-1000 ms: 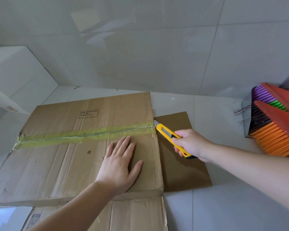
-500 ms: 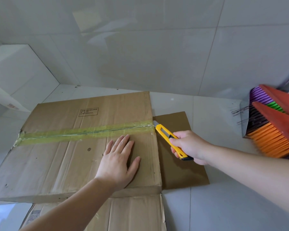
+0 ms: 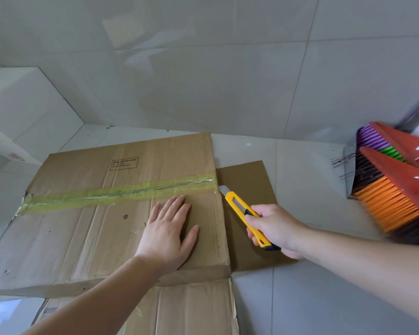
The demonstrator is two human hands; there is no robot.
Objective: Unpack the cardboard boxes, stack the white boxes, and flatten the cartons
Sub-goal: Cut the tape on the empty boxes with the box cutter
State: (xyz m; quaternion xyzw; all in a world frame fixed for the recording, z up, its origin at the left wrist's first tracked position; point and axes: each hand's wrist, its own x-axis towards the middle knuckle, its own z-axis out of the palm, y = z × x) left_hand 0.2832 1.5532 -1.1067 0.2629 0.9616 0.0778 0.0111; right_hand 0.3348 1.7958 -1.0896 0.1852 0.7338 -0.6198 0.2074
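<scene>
Left hand (image 3: pixel 166 234) presses flat on the taped brown cardboard carton (image 3: pixel 82 228), centre frame. Right hand (image 3: pixel 275 229) grips the yellow utility knife (image 3: pixel 246 217) at the yellowed tape seam (image 3: pixel 116 193). Cut shallow, away from the bracing fingers.

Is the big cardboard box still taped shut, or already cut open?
Shut, it seems. The cardboard box has yellowish tape running unbroken along its top seam, and the utility knife blade is only at the tape's right end.

1. Wall (image 3: pixel 228 68): I log large pale grey glossy tiles carrying soft window-like reflections.
2. Floor (image 3: pixel 324 298): pale tiles, thin grout lines.
3. Brooms (image 3: pixel 392 189): red heads, orange, purple and green bristles, against the right wall.
</scene>
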